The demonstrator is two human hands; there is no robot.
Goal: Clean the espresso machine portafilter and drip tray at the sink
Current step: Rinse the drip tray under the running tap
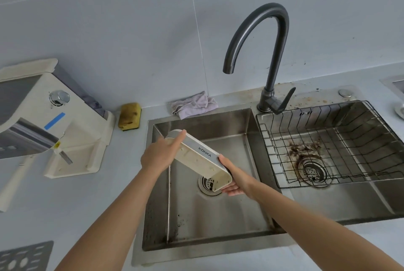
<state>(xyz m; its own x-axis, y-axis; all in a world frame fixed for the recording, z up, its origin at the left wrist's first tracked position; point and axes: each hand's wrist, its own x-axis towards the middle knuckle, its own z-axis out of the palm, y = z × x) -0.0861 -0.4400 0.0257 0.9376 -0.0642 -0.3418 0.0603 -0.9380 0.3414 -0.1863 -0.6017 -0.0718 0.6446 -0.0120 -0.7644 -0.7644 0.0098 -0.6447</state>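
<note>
One tabletop (91, 211), pale grey. One steel sink (218, 216) — two drains in view, the right one under one wire basket (328, 139) and ringed with dark grime. One espresso machine (43, 117) on the left, its base bay open. One dark gooseneck faucet (271, 56) behind the sink. One drip tray (201, 157), marked KONKA, tilted over the left drain — left hand (159, 154) clamped on its upper end, right hand (235, 177) clamped on its lower end. One crumpled cloth (194, 104), one yellow sponge (130, 115) at the wall. One perforated grate (26, 257) bottom left. Portafilter not identifiable.
</note>
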